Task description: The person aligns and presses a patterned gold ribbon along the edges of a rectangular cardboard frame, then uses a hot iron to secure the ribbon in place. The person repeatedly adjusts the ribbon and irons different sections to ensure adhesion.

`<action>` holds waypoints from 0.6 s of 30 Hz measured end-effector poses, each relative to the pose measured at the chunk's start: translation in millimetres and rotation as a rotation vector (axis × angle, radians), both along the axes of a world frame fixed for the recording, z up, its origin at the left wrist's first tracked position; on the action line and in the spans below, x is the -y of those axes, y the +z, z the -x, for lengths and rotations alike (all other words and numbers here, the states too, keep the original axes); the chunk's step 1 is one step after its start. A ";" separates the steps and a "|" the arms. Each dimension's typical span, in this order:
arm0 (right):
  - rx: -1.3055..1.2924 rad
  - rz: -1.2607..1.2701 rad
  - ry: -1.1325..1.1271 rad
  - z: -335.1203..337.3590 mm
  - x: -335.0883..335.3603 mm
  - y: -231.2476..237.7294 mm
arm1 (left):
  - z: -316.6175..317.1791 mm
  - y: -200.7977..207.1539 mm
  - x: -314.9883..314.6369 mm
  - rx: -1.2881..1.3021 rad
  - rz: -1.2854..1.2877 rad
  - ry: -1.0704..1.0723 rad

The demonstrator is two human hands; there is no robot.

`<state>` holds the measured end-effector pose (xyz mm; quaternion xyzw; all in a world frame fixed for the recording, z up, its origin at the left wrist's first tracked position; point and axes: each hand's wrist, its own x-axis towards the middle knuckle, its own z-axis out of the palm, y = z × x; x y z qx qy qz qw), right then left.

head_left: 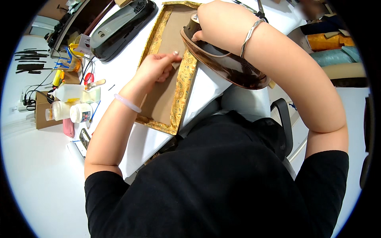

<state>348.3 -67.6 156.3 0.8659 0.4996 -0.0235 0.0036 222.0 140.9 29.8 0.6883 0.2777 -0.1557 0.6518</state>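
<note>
A brown, glossy clothes iron [238,72] is gripped by its handle in my right hand [218,25], fingers wrapped round it. Its tip reaches over the right wall of a long, shallow tray-like box [183,85]. Patterned gold brocade covers the box's walls, and its floor is plain brown. Over the box's inside is my left hand [156,67], fingers curled and fingertips pinched together close to the right wall. Whether those fingertips hold a bit of the cloth cannot be made out.
A glossy black base-like appliance [123,29] lies left of the box. Further left stand a white squeeze bottle [68,92], jars [81,113] and a flat stick [95,84]. Scissors [260,11] lie beyond the iron. Fabric rolls [337,59] are at the right, near a black chair armrest [282,123].
</note>
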 end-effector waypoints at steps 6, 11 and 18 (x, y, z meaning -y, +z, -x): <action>-0.041 -0.030 -0.021 2.2 2.8 3.8 | 0.7 4.9 5.0 -0.082 -0.089 -0.171; -0.014 0.009 -0.048 0.7 2.4 7.2 | 7.0 -6.1 8.3 -0.009 -0.168 -0.154; -0.030 0.120 -0.153 49.9 47.8 28.1 | 8.9 -13.7 7.1 0.066 -0.172 -0.184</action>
